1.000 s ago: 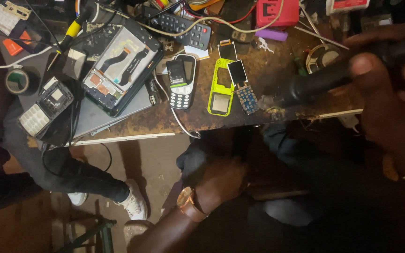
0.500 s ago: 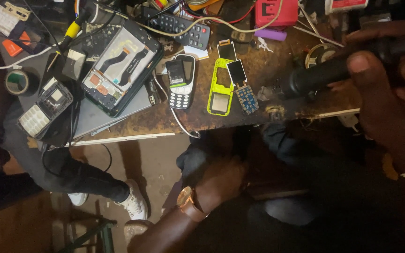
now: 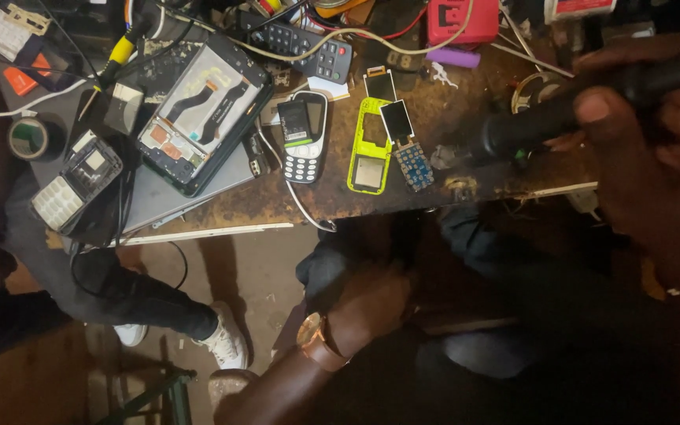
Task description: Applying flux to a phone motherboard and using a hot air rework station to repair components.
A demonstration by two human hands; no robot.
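Note:
My right hand [image 3: 655, 157] is at the right edge, closed around a thick black cylindrical tool [image 3: 529, 130]. The tool's tip points left, close to a small keypad circuit board [image 3: 412, 164] and a yellow-green phone frame [image 3: 367, 145] on the worn workbench [image 3: 403, 206]. My left hand [image 3: 371, 303], with a gold-toned watch [image 3: 316, 338] on its wrist, rests low on my dark trousers below the bench edge. Its fingers are curled and I cannot see anything in them.
A dark keypad phone [image 3: 304, 138], an opened smartphone [image 3: 198, 114], a black remote [image 3: 301, 39], a red box [image 3: 462, 20], a tape roll [image 3: 31, 138] and tangled cables crowd the bench. Another person's leg and white sneaker [image 3: 226, 338] are at the lower left.
The black tool's tip has edged slightly left and up in my right hand. My left hand has stayed on my lap.

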